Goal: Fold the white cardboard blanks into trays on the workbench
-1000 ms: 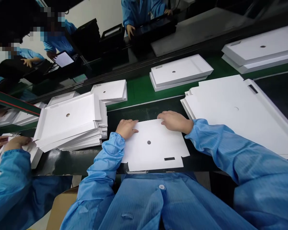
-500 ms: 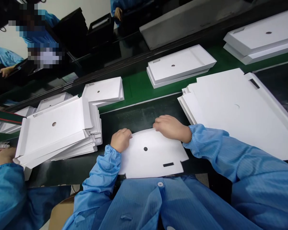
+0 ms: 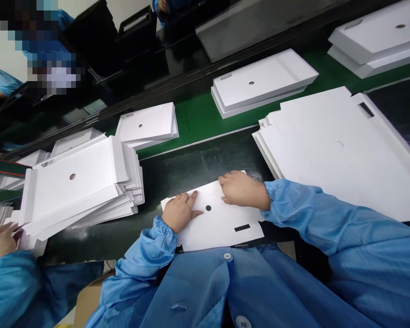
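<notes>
A white die-cut cardboard blank (image 3: 217,228) lies in front of me, with a round hole near its middle and a dark slot toward its near right corner. My left hand (image 3: 180,210) rests on its left part, thumb and index finger spread apart. Near the far right edge, my right hand (image 3: 242,189) has its fingers curled and pressed against the cardboard. The undersides of both hands are hidden.
Partly folded white trays (image 3: 89,182) are stacked at left, beside a co-worker's hands (image 3: 3,241). A pile of flat white blanks (image 3: 328,150) stands at right. Folded white boxes (image 3: 263,82) sit on the green belt (image 3: 193,118) behind. Other people work across the line.
The blank's raised, bowed far edge has come down flatter. My left hand has moved from that edge onto the surface and spread its fingers; my right hand stays near the far right edge.
</notes>
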A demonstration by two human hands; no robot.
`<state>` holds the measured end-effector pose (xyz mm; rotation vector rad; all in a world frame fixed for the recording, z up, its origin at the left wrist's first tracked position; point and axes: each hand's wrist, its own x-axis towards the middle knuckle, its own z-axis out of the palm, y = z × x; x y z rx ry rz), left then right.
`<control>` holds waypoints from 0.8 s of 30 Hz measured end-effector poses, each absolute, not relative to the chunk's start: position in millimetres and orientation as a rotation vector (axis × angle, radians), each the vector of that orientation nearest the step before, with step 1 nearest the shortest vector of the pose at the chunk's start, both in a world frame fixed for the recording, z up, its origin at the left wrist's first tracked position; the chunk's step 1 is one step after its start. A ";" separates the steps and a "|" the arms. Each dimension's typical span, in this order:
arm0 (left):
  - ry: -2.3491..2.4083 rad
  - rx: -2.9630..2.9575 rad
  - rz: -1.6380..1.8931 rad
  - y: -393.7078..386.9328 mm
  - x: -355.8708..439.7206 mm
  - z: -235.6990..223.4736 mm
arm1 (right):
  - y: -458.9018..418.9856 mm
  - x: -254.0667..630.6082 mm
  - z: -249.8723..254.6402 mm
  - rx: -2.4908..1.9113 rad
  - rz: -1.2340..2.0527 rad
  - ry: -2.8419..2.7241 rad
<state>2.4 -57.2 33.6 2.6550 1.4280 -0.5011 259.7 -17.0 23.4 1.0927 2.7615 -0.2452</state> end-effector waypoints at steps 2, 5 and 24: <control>1.450 2.672 -0.525 -53.1 11.0 28.6 | -12.9 260.1 18.3 1.081 -0.289 2.833; 1.407 2.714 -0.465 -46.0 21.7 20.3 | -8.0 260.6 12.1 1.008 -0.374 2.952; 1.454 2.632 -0.324 -33.7 30.9 12.4 | 4.0 246.2 20.5 1.013 -0.465 2.862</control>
